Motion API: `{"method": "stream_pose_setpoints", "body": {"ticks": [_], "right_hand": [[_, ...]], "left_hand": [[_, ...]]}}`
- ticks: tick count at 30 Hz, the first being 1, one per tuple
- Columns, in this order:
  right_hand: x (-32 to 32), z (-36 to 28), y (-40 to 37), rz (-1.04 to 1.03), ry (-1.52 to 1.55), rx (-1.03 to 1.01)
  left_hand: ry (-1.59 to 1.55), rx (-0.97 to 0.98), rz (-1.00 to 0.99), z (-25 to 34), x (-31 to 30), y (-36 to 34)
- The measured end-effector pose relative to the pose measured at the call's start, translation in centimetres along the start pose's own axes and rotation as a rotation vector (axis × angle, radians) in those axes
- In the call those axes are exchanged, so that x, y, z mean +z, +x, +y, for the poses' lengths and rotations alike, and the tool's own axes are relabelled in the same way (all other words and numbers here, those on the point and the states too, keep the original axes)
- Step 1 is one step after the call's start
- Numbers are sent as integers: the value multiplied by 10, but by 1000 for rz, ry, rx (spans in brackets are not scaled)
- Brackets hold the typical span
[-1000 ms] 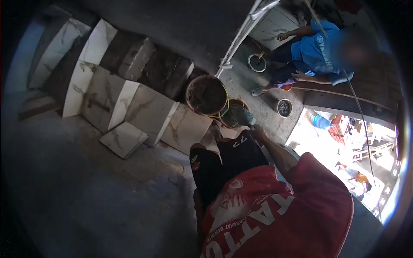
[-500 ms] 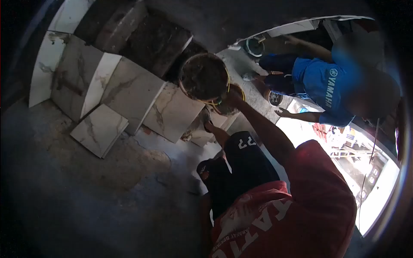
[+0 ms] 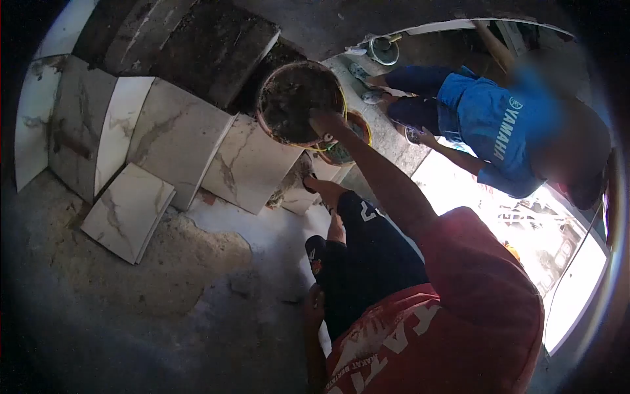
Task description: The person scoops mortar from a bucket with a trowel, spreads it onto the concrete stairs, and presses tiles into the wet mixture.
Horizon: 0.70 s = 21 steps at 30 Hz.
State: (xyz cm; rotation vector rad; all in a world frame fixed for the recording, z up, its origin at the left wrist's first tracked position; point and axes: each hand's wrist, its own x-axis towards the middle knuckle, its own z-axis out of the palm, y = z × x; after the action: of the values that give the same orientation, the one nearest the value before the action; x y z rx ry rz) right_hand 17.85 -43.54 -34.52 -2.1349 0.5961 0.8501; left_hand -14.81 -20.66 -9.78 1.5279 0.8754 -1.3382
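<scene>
A round bucket (image 3: 279,134) of dark, wet-looking mix stands at the tiled steps. My right hand (image 3: 329,125) reaches over its near rim, apparently gripping it, with the fingers on the inner side and partly lost in shadow. A yellow handle hangs by this rim. Below my right wrist is a second container (image 3: 342,154) with an orange-yellow rim, partly hidden by my arm. My left hand (image 3: 316,301) is low beside my dark shorts, near the knee; its fingers are too dark to make out.
Marble-pattern tiles (image 3: 252,164) cover several steps; loose tiles (image 3: 128,210) lean at their foot. Bare dark steps (image 3: 210,59) rise above. At right, a person in a blue shirt (image 3: 479,118) bends towards a small container (image 3: 413,134). Another bucket (image 3: 382,50) stands at the back.
My right hand has moved from the handle side inward over the bucket's rim. The other person's hand has come to the small container. My view has shifted slightly.
</scene>
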Motion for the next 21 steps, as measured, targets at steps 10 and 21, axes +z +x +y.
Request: {"method": "stream_pose_setpoints", "body": {"ticks": [10, 21], "right_hand": [[6, 74, -192, -206, -675, 2], [38, 84, -165, 12, -918, -257]], "left_hand": [[274, 633, -241, 22, 74, 65], [395, 721, -278, -22, 100, 167]]}}
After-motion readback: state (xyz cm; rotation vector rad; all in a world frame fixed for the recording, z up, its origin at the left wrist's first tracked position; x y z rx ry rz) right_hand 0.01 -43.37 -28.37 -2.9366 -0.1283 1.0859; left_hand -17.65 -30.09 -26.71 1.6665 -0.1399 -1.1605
